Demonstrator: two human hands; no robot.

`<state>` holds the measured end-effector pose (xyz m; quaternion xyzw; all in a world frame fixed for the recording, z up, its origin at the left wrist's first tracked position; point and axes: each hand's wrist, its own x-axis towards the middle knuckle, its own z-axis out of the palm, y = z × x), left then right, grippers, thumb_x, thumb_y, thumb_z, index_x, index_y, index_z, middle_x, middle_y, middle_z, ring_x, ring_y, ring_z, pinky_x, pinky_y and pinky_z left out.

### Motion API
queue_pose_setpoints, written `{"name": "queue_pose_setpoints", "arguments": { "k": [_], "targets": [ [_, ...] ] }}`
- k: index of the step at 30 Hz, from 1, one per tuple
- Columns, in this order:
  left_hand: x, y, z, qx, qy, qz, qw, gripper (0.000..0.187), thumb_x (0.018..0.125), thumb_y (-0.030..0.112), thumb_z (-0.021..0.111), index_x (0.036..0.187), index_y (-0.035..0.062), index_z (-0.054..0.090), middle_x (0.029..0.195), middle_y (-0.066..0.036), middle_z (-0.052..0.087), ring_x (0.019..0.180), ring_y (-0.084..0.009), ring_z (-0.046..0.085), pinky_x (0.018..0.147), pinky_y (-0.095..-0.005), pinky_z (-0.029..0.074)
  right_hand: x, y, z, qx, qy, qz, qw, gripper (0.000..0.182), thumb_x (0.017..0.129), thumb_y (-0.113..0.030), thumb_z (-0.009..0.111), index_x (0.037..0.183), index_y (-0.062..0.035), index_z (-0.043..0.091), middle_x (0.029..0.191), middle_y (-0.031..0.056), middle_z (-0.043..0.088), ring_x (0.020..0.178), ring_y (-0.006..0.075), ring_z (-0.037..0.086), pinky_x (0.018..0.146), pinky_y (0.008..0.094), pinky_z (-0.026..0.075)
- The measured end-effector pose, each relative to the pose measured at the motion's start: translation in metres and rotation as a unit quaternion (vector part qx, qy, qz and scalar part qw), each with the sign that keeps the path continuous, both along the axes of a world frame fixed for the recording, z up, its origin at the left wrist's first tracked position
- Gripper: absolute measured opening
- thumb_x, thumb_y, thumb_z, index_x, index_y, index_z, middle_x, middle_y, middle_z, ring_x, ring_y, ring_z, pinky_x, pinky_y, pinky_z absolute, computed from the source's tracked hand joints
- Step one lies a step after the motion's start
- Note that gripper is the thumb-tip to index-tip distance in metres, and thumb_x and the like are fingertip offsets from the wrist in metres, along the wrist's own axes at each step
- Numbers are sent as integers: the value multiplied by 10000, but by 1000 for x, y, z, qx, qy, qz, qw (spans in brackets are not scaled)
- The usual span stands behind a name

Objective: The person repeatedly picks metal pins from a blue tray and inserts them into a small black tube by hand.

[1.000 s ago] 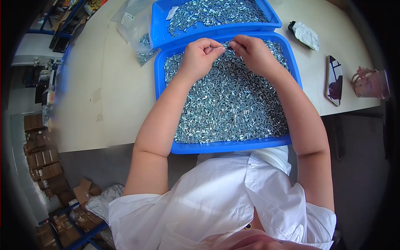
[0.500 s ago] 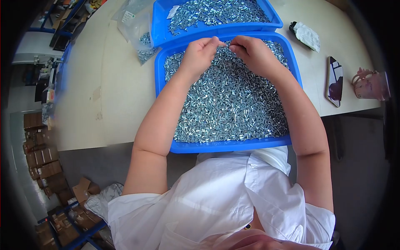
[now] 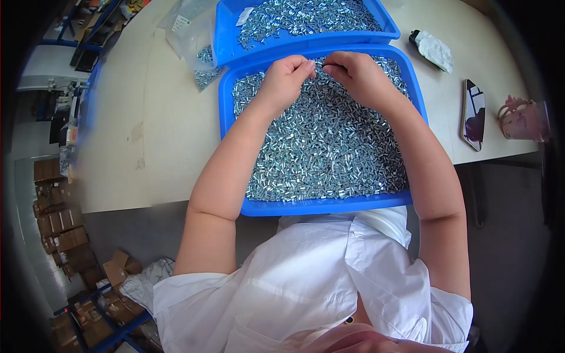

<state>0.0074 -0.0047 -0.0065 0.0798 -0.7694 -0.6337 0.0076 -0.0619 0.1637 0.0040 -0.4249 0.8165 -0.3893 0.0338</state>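
Observation:
Both hands are above the far part of a near blue tray (image 3: 318, 206), which is full of small shiny metal cylindrical pieces (image 3: 329, 147). My left hand (image 3: 283, 83) is closed, thumb pressed against the fingers in a pinch. Just to its right, my right hand (image 3: 360, 76) is also pinched, its fingertips a small gap from the left ones. Whatever sits between the fingertips of either hand is too small to make out. Behind lies a second blue tray (image 3: 306, 44) holding more of these pieces, with a white slip of paper at its left.
Left of the trays lies a clear plastic bag (image 3: 191, 41) with some metal pieces inside. On the right of the table (image 3: 153, 147) are a crumpled white packet (image 3: 434, 52), a phone (image 3: 472, 115) and a pink cup (image 3: 524, 120). Cardboard boxes (image 3: 62, 220) stand at far left.
My left thumb and fingertips have shifted slightly down and changed their pinch. My right hand has barely moved, and the trays stay in place.

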Motion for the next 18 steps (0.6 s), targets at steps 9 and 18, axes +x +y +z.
{"name": "queue_pose_setpoints", "arguments": {
  "k": [9,18],
  "targets": [
    [-1,1,-3,-137,119,-6,983,157,848,162,542,786,24,582,609,26,477,543,-43,392,492,-211,325,0,3,6,18,-16,9,1000,157,826,-135,551,905,-3,585,750,131,596,682,244,571,622,325,444],
    [-1,3,-3,-102,133,12,986,205,836,180,533,750,-1,574,615,-24,517,561,-96,451,519,-252,379,-1,1,4,-71,101,17,992,116,740,-114,602,841,-63,627,783,100,596,726,286,581,639,366,461]
  ]
}}
